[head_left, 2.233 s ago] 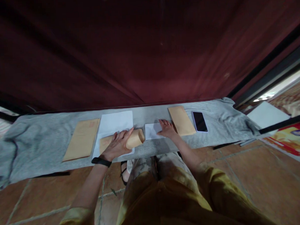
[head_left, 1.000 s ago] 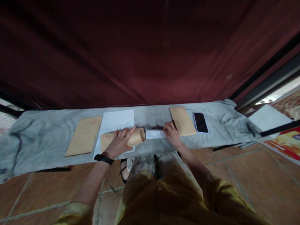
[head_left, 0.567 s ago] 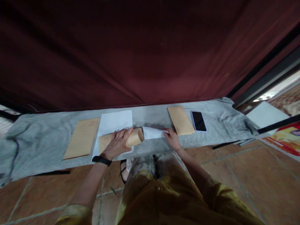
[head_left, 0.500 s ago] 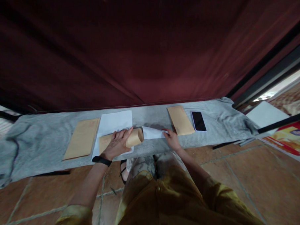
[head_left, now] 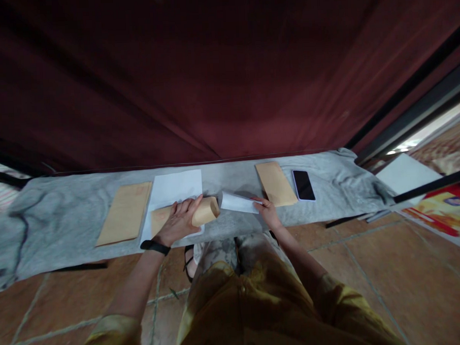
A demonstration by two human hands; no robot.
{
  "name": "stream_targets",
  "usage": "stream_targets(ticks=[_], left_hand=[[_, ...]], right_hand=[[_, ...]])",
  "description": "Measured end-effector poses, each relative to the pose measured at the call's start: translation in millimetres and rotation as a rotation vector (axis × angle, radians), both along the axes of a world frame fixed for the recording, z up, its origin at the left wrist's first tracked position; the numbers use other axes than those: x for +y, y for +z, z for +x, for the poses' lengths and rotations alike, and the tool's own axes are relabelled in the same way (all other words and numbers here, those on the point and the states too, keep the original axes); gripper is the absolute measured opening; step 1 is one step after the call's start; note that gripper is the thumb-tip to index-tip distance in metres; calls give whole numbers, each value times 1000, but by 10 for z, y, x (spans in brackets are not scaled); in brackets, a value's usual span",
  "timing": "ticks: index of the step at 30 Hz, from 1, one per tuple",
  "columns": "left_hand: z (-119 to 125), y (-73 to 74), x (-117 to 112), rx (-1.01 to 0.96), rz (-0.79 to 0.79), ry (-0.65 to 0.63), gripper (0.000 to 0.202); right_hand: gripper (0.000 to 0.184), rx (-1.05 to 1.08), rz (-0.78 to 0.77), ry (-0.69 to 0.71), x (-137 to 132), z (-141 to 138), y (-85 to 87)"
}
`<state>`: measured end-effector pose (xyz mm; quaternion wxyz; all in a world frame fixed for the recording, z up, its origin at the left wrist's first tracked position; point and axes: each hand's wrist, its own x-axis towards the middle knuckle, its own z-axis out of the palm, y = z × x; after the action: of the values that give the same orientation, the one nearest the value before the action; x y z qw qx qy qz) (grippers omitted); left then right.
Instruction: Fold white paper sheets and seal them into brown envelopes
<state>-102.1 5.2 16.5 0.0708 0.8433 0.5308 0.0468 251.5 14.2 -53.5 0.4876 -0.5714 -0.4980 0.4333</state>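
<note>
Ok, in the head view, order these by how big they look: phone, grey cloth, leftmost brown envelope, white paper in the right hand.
1. Grey cloth
2. Leftmost brown envelope
3. Phone and held white paper: too alike to rank.

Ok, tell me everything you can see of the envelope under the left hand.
The envelope is tan, papery and marked with faint red near its left end. It lies lengthwise left to right over white paper, its right end reaching past the paper over the grey cloth. The left hand rests across its middle. The right end bulges open, toward the white slip in the right hand.
</note>
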Motion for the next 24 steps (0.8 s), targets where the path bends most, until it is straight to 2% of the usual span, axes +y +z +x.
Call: stream_targets(ticks=[4, 13, 24], left_hand=[[-1, -1, -18, -5, 23, 0, 114], [12, 24, -48, 10, 55, -7, 113], [72, 95, -38, 47, 75, -48, 109]], right_hand=[[32, 93, -73, 38, 3, -30, 14], [23, 89, -194, 117, 51, -109, 11], [17, 24, -211, 317, 161, -80, 228]])
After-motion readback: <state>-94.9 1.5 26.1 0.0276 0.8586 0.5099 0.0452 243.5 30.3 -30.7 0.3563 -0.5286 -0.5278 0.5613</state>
